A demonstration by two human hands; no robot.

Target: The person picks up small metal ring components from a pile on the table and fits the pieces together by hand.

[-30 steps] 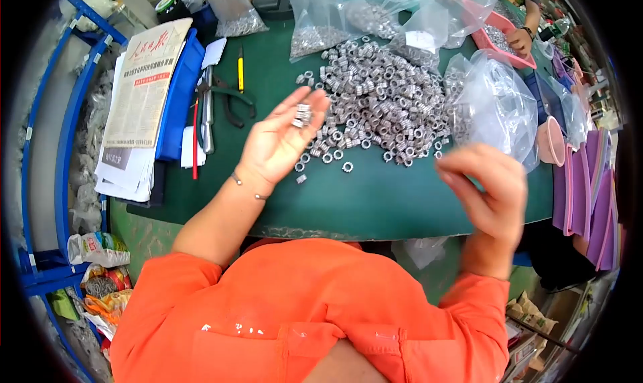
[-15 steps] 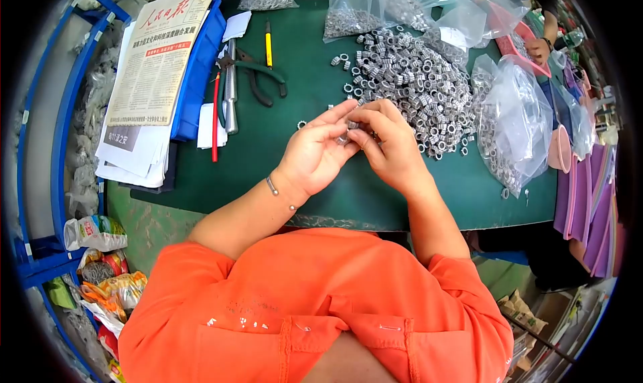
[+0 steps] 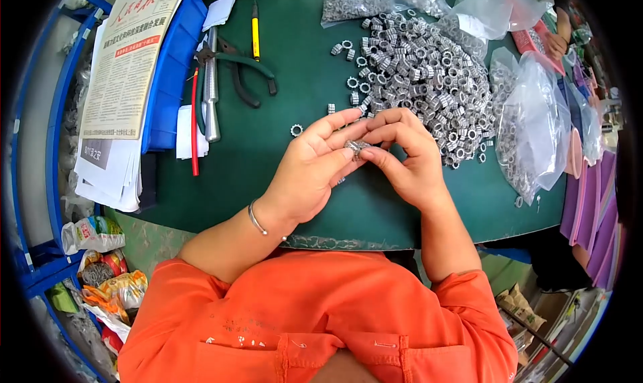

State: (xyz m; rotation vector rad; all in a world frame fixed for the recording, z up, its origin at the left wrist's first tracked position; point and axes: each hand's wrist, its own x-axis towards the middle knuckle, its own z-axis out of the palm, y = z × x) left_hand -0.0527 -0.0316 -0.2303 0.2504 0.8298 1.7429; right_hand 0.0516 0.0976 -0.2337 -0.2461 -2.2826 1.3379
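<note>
A small notched metal ring (image 3: 355, 148), like a bearing cage, is pinched between my two hands above the front of the green table. My left hand (image 3: 303, 169) is turned palm up, its thumb on the ring and its fingers behind it. From the other side, my right hand (image 3: 416, 161) grips the ring with thumb and fingertips. Fingers partly cover it, so I cannot tell whether one ring or more is held. Beyond my hands lies a large heap of similar rings (image 3: 425, 82). A loose ring (image 3: 297, 130) lies left of my fingers.
Pliers (image 3: 238, 68), a yellow-handled tool (image 3: 255, 35) and a red pen-like stick (image 3: 195, 122) lie left. A newspaper (image 3: 124, 61) rests on a blue bin (image 3: 175, 68). Clear bags (image 3: 536, 122) of rings stand right. Another person's hand (image 3: 556, 45) is at a pink tray (image 3: 536, 48).
My view has shifted slightly, so the table items sit a little differently in frame. The ring shows more plainly between my fingertips, and both hands keep their grip.
</note>
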